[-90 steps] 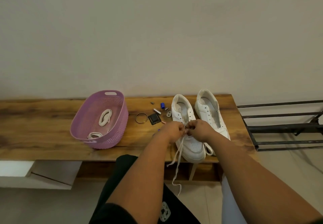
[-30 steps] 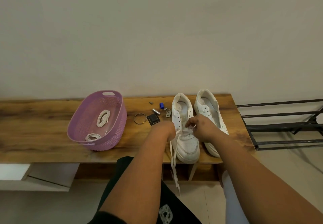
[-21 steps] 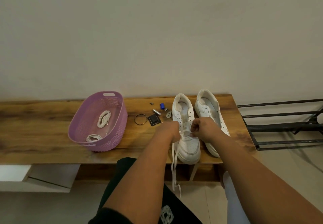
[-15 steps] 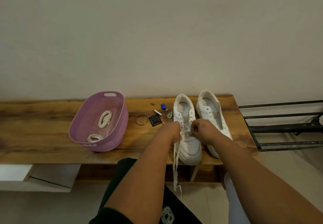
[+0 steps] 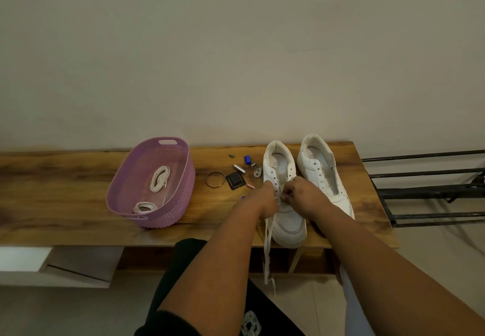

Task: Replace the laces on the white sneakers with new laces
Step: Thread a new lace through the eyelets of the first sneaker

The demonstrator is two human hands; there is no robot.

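Note:
Two white sneakers stand side by side on the wooden bench, toes toward me. My left hand and my right hand meet over the eyelets of the left sneaker, and each pinches the white lace there. The lace's loose ends hang over the bench's front edge toward the floor. The right sneaker has bare eyelets; my right forearm hides its toe. Two coiled white laces lie in the purple basket.
Small items lie between basket and shoes: a metal ring, a dark square piece, a silver cylinder and a blue cap. A black metal rack stands right of the bench. The wall is close behind.
Both hands have stayed at the left sneaker's eyelets, shifting slightly up the shoe. The hanging lace ends have swung a little. The view has drifted slightly.

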